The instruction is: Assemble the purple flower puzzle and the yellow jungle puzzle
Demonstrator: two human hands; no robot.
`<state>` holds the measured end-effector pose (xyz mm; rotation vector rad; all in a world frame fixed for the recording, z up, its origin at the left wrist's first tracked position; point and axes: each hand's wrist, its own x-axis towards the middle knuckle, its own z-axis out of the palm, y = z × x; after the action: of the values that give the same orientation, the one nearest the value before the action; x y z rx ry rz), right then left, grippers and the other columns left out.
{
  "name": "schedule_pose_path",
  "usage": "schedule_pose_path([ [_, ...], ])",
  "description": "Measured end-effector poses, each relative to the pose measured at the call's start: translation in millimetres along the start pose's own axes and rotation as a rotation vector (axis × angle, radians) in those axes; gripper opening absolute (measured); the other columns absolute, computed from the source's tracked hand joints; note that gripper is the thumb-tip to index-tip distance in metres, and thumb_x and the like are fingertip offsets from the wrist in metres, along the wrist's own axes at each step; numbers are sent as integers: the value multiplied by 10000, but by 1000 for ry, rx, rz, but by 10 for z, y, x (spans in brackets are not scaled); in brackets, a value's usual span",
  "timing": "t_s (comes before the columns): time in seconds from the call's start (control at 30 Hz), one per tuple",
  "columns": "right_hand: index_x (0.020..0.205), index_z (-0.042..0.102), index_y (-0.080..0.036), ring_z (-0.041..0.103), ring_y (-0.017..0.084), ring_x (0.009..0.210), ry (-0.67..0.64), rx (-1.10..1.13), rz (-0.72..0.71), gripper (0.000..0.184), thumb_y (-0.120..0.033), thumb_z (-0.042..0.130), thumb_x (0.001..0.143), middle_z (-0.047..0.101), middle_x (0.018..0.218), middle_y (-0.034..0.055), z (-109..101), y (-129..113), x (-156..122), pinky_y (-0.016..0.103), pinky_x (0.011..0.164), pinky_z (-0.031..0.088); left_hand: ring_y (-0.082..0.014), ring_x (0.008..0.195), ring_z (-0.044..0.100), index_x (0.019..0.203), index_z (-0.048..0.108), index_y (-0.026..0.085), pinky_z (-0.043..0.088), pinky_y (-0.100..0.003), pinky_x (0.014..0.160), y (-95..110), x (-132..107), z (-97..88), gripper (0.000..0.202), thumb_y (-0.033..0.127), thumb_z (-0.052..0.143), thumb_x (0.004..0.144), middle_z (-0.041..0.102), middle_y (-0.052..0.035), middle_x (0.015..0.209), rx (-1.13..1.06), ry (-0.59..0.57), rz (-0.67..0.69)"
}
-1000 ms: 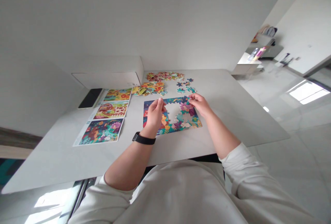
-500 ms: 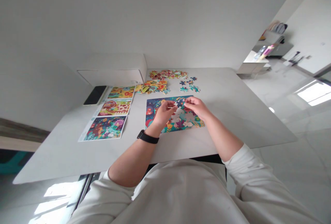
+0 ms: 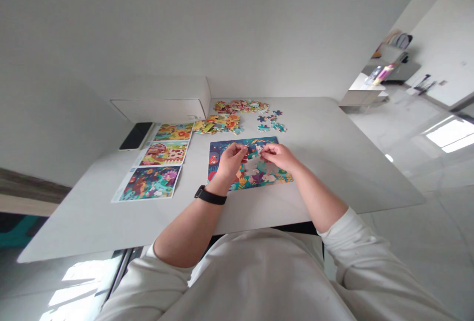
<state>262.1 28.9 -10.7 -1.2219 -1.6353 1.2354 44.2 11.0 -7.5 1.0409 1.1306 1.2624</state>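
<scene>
A nearly assembled jigsaw puzzle (image 3: 237, 183) in dark blue, teal and red lies on the white table, with a pale gap in its upper middle. My left hand (image 3: 232, 162) is over the puzzle's centre, thumb and fingers pinched on a small dark blue puzzle piece (image 3: 248, 150), partly hidden by the fingertips. Across the gap, my right hand (image 3: 280, 156) has its thumb and forefinger closed together at the puzzle's upper right part. Whatever lies between those fingertips is too small to make out.
Loose blue and teal pieces (image 3: 263, 127) lie behind the puzzle. Yellow pieces (image 3: 222, 123) and red-green pieces (image 3: 240, 106) are heaped farther back. Picture sheets (image 3: 150, 182), a phone (image 3: 136, 136) and a white box (image 3: 159, 109) occupy the table's left side.
The dark blue piece between my hands has shifted left to my left fingertips. My left fingers have closed together, and my right hand has moved slightly left and down.
</scene>
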Motion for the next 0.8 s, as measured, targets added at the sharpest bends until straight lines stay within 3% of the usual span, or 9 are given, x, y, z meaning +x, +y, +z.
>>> schedule_pose_path([
  [0.2, 990, 783, -267, 742, 203, 806, 94, -190, -94, 160, -362, 771, 862, 813, 901, 22, -148, 25, -11, 353, 803, 596, -116, 632, 618, 796, 640, 193, 566, -238, 572, -14, 2, -9, 376, 473, 889, 804, 659, 2, 759, 6, -5, -43],
  [0.33, 1096, 749, -268, 755, 215, 899, 59, -213, -228, 272, -326, 796, 834, 807, 1056, 46, -107, -20, -51, 377, 865, 615, -125, 627, 624, 802, 644, 192, 573, -242, 551, -29, -4, -3, 364, 470, 877, 830, 672, -6, 750, 20, 3, -76],
  [0.43, 1162, 732, -281, 749, 255, 1107, 16, -265, -374, 363, -290, 827, 812, 773, 1264, 77, -32, -91, -100, 398, 932, 622, -129, 627, 625, 796, 639, 192, 581, -245, 540, -36, -10, 2, 371, 473, 877, 836, 672, -9, 743, 24, -4, -83],
  [0.53, 1136, 750, -291, 675, 290, 1330, 5, -373, -512, 317, -204, 799, 836, 729, 1395, 88, 31, -147, -134, 444, 1063, 591, -129, 626, 627, 796, 641, 190, 589, -248, 535, -41, -15, 1, 379, 480, 883, 832, 664, -6, 745, 20, -21, -88],
  [0.67, 1080, 767, -297, 683, 275, 1324, -12, -461, -584, 285, -101, 717, 879, 757, 1348, 67, 60, -135, -118, 480, 1156, 544, -125, 623, 626, 823, 646, 189, 588, -245, 541, -60, -3, -5, 358, 472, 863, 854, 647, 1, 746, 23, -21, -76],
  [0.8, 1064, 773, -283, 709, 263, 1275, 36, -476, -596, 250, -110, 741, 887, 772, 1322, 69, 21, -55, -53, 471, 1145, 548, -138, 691, 663, 967, 683, 190, 589, -246, 580, -109, 29, -18, 263, 426, 790, 924, 683, -18, 844, 140, -24, 1],
])
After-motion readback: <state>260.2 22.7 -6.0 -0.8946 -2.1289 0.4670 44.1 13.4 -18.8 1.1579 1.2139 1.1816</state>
